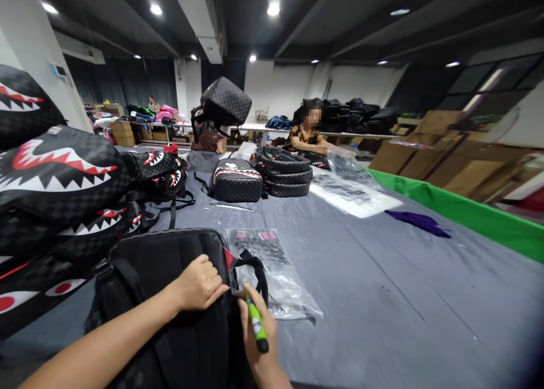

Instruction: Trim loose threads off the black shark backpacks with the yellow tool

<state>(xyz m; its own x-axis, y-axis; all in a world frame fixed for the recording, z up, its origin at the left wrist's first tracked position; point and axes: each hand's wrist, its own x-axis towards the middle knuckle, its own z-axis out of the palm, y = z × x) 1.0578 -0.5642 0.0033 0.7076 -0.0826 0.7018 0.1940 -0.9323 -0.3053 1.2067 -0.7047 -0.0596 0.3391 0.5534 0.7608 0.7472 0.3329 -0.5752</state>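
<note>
A black backpack lies on the grey table in front of me, its padded back and straps facing up. My left hand is closed on the backpack near its right edge, with the thumb pointing toward that edge. My right hand is wrapped round a green tool with a black end, its tip angled up toward the backpack's side. Beside the tip is a black strap loop, and a bit of red lining shows above. Where the tip touches is too small to tell.
Shark-mouth backpacks are piled at left. More backpacks stand ahead. Clear plastic bags, a purple cloth and a green sheet lie at right. Two people work across the table, one behind a raised backpack.
</note>
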